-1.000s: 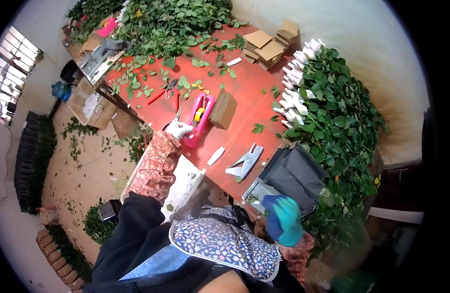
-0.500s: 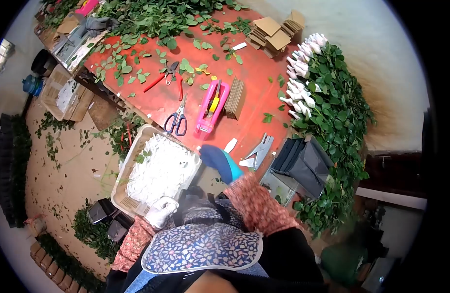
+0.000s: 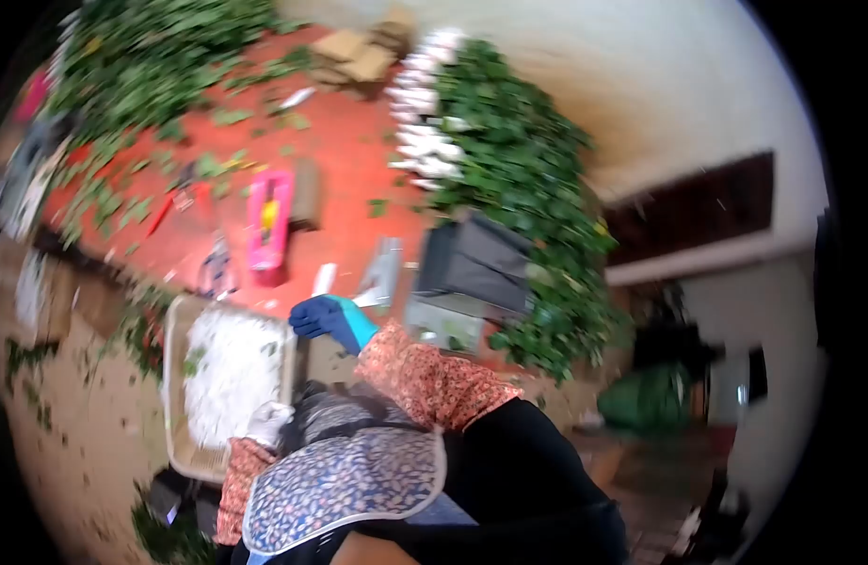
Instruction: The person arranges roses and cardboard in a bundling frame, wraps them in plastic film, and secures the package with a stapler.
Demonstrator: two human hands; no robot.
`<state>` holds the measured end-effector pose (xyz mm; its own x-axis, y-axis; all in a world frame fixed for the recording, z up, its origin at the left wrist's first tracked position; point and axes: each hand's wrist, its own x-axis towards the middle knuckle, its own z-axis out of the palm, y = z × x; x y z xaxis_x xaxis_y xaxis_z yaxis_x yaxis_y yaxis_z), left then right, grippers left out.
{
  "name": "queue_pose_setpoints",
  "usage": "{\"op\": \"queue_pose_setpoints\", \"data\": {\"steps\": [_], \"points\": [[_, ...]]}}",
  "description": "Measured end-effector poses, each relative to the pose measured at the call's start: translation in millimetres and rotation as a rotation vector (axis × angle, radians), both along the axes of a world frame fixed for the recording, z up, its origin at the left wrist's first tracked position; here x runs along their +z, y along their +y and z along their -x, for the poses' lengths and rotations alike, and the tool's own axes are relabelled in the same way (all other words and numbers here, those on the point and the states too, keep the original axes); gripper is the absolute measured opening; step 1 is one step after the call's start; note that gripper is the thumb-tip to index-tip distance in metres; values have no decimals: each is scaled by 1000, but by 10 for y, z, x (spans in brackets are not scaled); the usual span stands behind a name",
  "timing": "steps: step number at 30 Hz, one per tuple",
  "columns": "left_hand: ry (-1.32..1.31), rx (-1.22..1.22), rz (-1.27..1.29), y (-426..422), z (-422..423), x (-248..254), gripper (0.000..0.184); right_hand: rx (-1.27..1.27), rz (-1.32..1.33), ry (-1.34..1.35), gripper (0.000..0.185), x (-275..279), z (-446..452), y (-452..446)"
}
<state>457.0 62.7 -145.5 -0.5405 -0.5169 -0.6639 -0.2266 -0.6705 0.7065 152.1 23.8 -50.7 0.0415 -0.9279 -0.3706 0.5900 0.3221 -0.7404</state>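
Note:
My right hand [image 3: 330,320], in a blue and teal glove, is over the near edge of the red table [image 3: 345,202]. Its fingers are bent together; what they hold, if anything, is too small to name. My left hand [image 3: 268,424], in a white glove, is low at the right rim of a beige basket [image 3: 178,377] of white strips [image 3: 229,367], its fingers blurred. Near my right hand lie a white tag [image 3: 325,279] and a grey stapler [image 3: 382,273]. A pink tape dispenser [image 3: 268,226] and blue-handled scissors [image 3: 217,268] lie farther left.
Leafy stems with white-wrapped ends [image 3: 519,188] are piled on the right behind dark grey sleeves [image 3: 476,264]. More foliage [image 3: 170,56] covers the far left. Cardboard pieces [image 3: 354,56] are at the back, red-handled pruners [image 3: 180,196] at the left.
The view has swung to the right. My left hand has gone from beside the scissors down to the basket's rim. My right hand has come from the grey sleeves to the table's near edge.

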Motion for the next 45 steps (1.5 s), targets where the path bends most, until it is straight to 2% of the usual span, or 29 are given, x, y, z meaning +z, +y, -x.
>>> {"op": "queue_pose_setpoints", "data": {"steps": [3, 5, 7, 9, 11, 14, 15, 17, 18, 20, 21, 23, 24, 25, 27, 29, 31, 33, 37, 40, 42, 43, 45], "points": [[191, -120, -11, -276, 652, 260, 5, -125, 150, 283, 31, 475, 705, 468], [119, -394, 249, -427, 1293, 839, 6, -299, 65, 24, 34, 1313, 1256, 768], [272, -514, 311, -343, 1990, 1423, 8, -353, 64, 188, 51, 1911, 1770, 1142], [367, -588, 272, -110, 2641, 1847, 11, -561, -41, 645, 41, 1984, 2362, 1471], [467, -579, 223, 233, 3260, 2064, 11, -610, -59, 737, 30, 1686, 3137, 1747], [516, -533, 186, 695, 4078, 2222, 11, -424, -245, 548, 23, 1382, 4096, 1981], [568, -477, 150, 836, 4314, 2245, 11, -293, -372, 538, 23, 1267, 4335, 1986], [555, -370, 83, 1060, 4659, 2216, 12, 26, -421, 615, 26, 911, 4708, 1989], [543, -337, 17, 1147, 4772, 2162, 13, 52, -402, 592, 26, 671, 4849, 1949], [535, -263, -28, 1314, 4913, 2018, 14, 521, -198, 1002, 26, 358, 4988, 1895], [514, -241, -30, 1359, 4938, 1985, 14, 545, -186, 982, 26, 303, 5014, 1858], [432, -242, 16, 1469, 4934, 1936, 14, 1012, 208, 1535, 30, 240, 5009, 1791], [451, -193, -24, 1546, 4918, 1931, 13, 986, 377, 1545, 31, -12, 5062, 1805], [441, -171, -21, 1612, 4885, 1918, 13, 1001, 399, 1534, 31, -249, 5117, 1839], [356, -140, -108, 1730, 4783, 1895, 13, 918, 307, 1556, 28, -402, 5034, 1902], [317, -85, -84, 1878, 4690, 1735, 12, 815, 338, 1627, 24, -533, 4975, 1929], [301, -8, -67, 2009, 4572, 1538, 12, 840, 276, 1615, 24, -512, 4953, 1914], [243, -60, -171, 2018, 4502, 1571, 10, 884, 210, 1577, 25, -482, 4943, 1916], [298, -12, -135, 2078, 4486, 1550, 9, 949, 78, 1505, 25, -402, 4915, 1870], [204, -29, -142, 2075, 4469, 1603, 14, 931, -102, 1410, 26, -197, 4865, 1822], [232, -12, -125, 2075, 4480, 1557, 15, 758, -234, 1343, 26, 114, 4746, 1833], [265, 7, -99, 2067, 4499, 1623, 15, 592, -203, 1332, 26, 354, 4640, 1891], [271, 7, -106, 2021, 4494, 1686, 14, 206, 153, 1339, 29, 917, 4374, 2181]]}}
